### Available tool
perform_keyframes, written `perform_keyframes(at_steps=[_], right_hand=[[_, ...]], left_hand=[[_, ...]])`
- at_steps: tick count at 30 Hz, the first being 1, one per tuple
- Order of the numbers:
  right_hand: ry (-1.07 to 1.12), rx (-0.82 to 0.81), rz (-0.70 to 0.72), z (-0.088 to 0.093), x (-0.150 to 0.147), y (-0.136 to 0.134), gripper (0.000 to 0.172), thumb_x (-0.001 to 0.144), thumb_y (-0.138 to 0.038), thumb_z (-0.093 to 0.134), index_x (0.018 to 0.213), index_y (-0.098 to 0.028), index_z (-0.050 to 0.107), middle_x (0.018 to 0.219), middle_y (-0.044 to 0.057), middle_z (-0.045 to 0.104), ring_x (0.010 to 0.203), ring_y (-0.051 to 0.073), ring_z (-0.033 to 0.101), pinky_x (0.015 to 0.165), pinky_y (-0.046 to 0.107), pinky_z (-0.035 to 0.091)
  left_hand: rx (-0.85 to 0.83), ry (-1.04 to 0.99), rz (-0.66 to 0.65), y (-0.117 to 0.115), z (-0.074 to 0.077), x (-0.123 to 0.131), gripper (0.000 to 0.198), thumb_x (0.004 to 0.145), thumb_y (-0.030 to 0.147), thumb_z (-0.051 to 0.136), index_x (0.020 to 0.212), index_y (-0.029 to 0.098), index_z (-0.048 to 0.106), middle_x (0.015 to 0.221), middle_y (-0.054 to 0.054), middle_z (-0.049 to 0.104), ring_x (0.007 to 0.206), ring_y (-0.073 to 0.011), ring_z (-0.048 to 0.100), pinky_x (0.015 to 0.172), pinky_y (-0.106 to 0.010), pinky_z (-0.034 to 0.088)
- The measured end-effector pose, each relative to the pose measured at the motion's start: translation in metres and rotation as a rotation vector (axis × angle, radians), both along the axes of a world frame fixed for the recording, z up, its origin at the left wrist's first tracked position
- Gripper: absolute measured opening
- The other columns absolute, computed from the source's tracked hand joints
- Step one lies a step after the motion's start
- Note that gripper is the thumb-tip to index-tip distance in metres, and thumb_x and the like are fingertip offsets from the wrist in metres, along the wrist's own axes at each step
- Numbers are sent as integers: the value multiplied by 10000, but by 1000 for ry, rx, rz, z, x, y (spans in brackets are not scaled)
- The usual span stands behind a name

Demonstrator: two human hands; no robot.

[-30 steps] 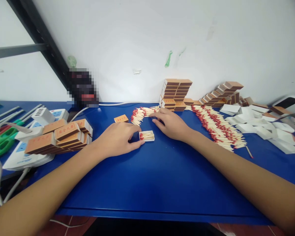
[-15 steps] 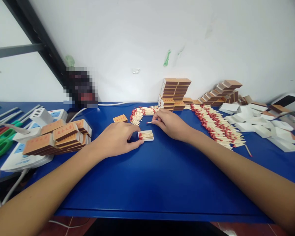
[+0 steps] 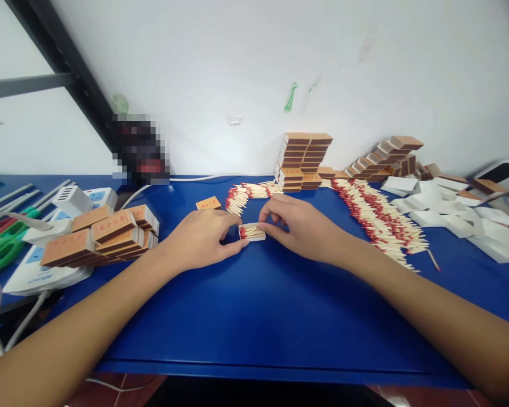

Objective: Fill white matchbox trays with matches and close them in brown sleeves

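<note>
A small white matchbox tray lies on the blue table with red-headed matches inside it, their heads toward the left. My left hand grips the tray's left end between thumb and forefinger. At the right end is my right hand, its thumb tip at the tray's edge and its forefinger raised apart from the thumb; no match shows between them. Behind the tray spreads a curved row of loose matches. A closed orange matchbox sits just beyond my left hand.
Stacked matchboxes stand against the wall, with a leaning row farther right. A long match pile and several white empty trays cover the right side. At left, more matchboxes rest by a power strip and green-handled scissors.
My right hand has moved down and toward me to the tray's right end. The match it pinched no longer shows between its fingers. My left hand stays at the tray.
</note>
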State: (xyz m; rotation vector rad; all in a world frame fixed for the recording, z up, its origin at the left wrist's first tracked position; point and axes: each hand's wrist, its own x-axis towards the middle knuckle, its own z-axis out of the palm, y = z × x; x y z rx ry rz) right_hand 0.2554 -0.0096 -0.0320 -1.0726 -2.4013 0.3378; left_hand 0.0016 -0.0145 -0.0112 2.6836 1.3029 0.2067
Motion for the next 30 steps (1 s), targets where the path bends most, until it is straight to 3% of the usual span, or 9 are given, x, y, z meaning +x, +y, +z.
perform_keyframes(at_steps=[10,12,15,17,25,30], right_hand=[[20,-90,41,-1,3,1,109,1039,-258,637,949,-211,678,883,28,618,787,175,565,735,312,438],[44,-79,52,-2,2,2,103,1055,-248,611,1031,-213,705,917,37,618,818,184,581,766,323,463],[80,-56,127,-3,2,5,251,1097,-231,529,1259,-240,721,1036,67,615,905,204,607,849,354,508],[74,-47,177,-4,2,7,294,1107,-228,510,1305,-260,724,1078,79,608,949,216,610,884,370,520],[37,-5,205,-8,0,10,278,1129,-257,493,1250,-238,743,1106,86,606,941,199,603,867,353,502],[-91,94,173,-3,1,9,265,1129,-235,467,1116,-235,732,1100,82,607,866,180,562,763,317,451]], left_hand=[[8,12,0,0,0,-1,283,997,467,682,1031,195,756,818,-32,719,682,-186,618,615,-322,358],[6,4,-10,0,0,-1,281,998,466,680,1033,197,756,812,-29,718,680,-184,618,615,-320,362],[9,1,-21,0,0,0,281,998,458,685,1058,194,759,787,-24,712,670,-180,618,610,-313,362],[23,12,-27,0,0,0,292,1000,470,680,1041,191,754,773,-26,707,665,-181,618,601,-312,353],[6,7,-22,0,0,0,310,994,484,683,1058,189,754,768,-20,700,652,-181,602,609,-315,352],[1,-2,-15,0,0,-1,287,990,472,690,1034,194,748,744,-10,688,640,-175,594,602,-314,349]])
